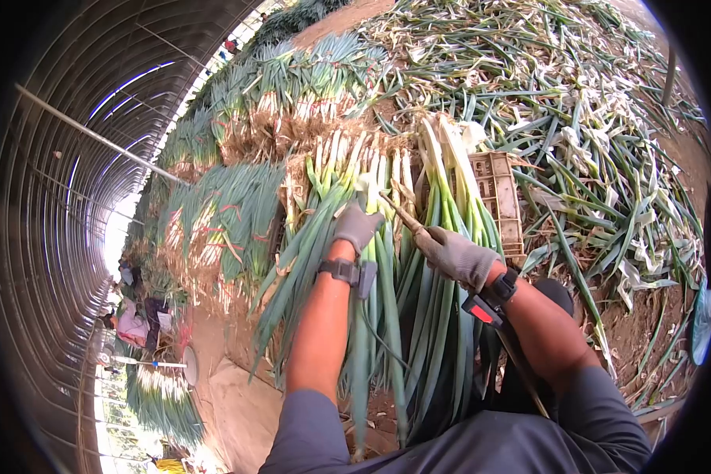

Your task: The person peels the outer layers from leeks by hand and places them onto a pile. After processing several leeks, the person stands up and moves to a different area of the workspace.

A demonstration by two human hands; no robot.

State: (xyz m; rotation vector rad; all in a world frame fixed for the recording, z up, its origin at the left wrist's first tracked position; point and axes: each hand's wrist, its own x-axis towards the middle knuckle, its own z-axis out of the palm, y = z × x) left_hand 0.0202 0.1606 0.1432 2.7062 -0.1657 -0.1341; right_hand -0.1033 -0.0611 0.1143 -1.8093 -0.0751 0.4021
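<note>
My left hand (359, 227), in a grey glove, closes around green onions (383, 261) whose long leaves hang toward my lap. The fingertips are partly hidden by the glove's back. My right hand (460, 257), also gloved, is wrapped round a tan rod-like tool (404, 213). Its tip points up and left, close to the white stalks beside my left hand. More green onions (450, 178) lie to the right with their white ends away from me. A plastic crate (499, 197) shows under and beside them.
Tied bundles of green onions (213, 229) lie in rows to the left and ahead. A wide heap of stripped leaves (561, 118) covers the ground at right. A dark hose (521, 367) runs below my right forearm. Another person (134, 320) is far left under the arched tunnel roof.
</note>
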